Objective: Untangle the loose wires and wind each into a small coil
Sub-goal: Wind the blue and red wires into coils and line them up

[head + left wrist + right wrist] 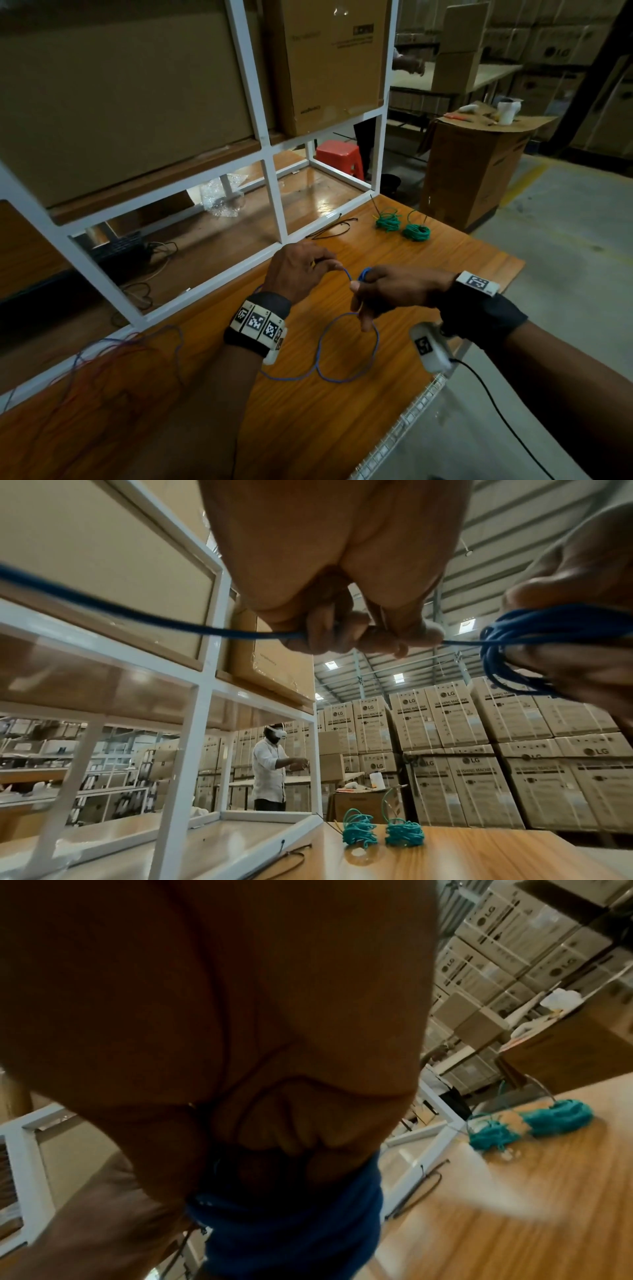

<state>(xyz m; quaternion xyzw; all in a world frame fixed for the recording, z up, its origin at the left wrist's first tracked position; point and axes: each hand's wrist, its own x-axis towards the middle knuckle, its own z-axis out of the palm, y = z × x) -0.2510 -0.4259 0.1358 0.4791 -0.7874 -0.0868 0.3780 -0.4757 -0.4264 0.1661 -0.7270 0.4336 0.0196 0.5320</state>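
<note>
Head view: above the wooden table, the left hand pinches the blue wire; the right hand grips its wound part. Two green coils lie beyond.

Left wrist view: stacked cartons read "LG WASHING MACHINE".

Right wrist view: blurred; fingers curl around blue wire.

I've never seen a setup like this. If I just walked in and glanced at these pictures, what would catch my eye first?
Probably the two hands at the table's middle: the left hand pinches a blue wire while the right hand holds the turns already wound, the slack looping on the wooden table below. Next, two finished green coils lying side by side at the far edge, beside a white shelf frame.
</note>
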